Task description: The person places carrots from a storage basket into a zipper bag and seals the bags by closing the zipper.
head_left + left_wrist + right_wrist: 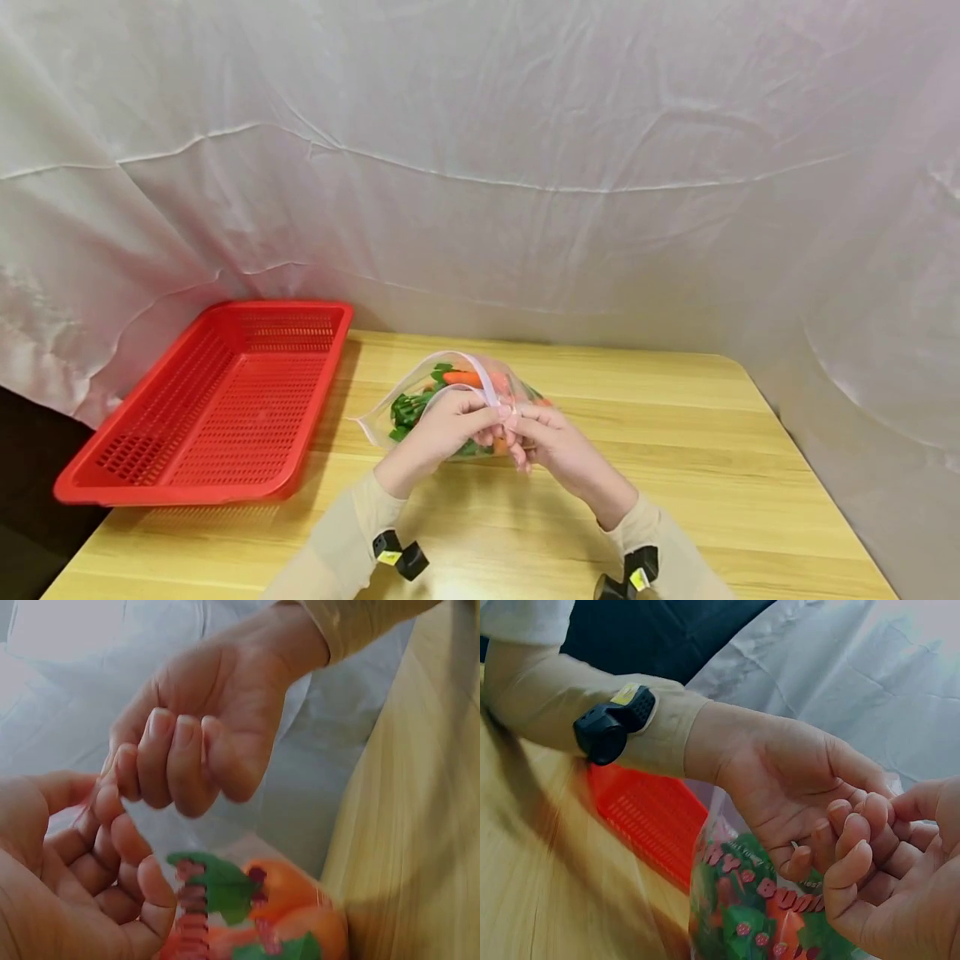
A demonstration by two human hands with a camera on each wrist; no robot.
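Note:
A clear printed zip bag (491,379) lies on the table, with leafy greens (408,410) and orange carrots (462,378) inside. Its mouth gapes toward the left side, edged by a pale strip. My left hand (452,423) and right hand (557,440) meet at the right end of that strip, thumbs and forefingers pinching it. In the right wrist view, pink lettering shows on the bag (742,900) below both hands. The left wrist view has the right hand (217,727) facing the left, its other fingers curled inward.
A red perforated basket (247,408) stands on the left part of the wooden table (675,467). Behind the table hangs a pale cloth (525,208), which also runs down the right side. Each sleeve carries a small black camera (399,554).

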